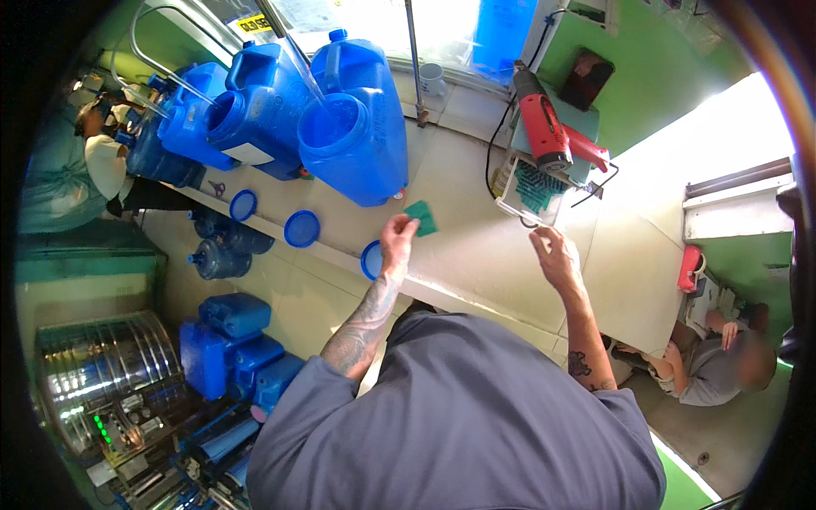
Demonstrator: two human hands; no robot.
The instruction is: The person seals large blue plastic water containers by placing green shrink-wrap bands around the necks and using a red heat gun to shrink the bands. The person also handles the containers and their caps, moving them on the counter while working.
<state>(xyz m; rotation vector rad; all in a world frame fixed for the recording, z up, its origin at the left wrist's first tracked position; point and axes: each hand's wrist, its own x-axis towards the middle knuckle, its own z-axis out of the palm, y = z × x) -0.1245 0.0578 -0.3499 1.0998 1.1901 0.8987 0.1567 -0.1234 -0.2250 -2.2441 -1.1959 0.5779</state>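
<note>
Between the thumb and fingers of my left hand (400, 236) is a small green sheet (421, 218), held above the tiled counter (465, 242). My right hand (556, 255) is at the handle of a small pull-out drawer (535, 207) filled with green pieces; whether the fingers grip it cannot be told. On the drawer unit lies a red heat gun (542, 124). Left of my hands stands a large blue water jug (376, 140) with its wide mouth uncapped and a clear tube in it. A blue lid (371, 260) lies partly behind my left wrist.
Another open blue jug (271, 121) stands farther left with a metal tube in its mouth. Blue lids (301, 229) and scissors (217, 187) lie near the counter's edge. A white mug (432, 80) stands by the window. People are at far left and at right.
</note>
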